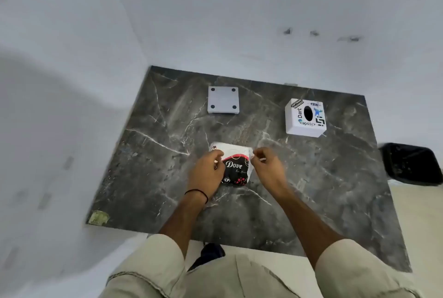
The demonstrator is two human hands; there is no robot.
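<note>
A soft pack of tissues (236, 168), black, red and white with "Dove" printed on it, lies near the middle of a dark marble slab (167, 154). My left hand (208, 173) grips the pack's left side with curled fingers. My right hand (266, 168) pinches the wrapper at its upper right corner. A white tissue-box cover (305, 118) with stickers and a dark oval slot stands at the back right. A flat white square base plate (223, 100) with small dark dots at its corners lies at the back centre.
White walls close off the slab at the back and left. A black bin (412, 164) sits on the floor beyond the slab's right edge. A greenish patch (98, 217) marks the slab's front left corner. My knees and a dark shoe (211, 253) are below.
</note>
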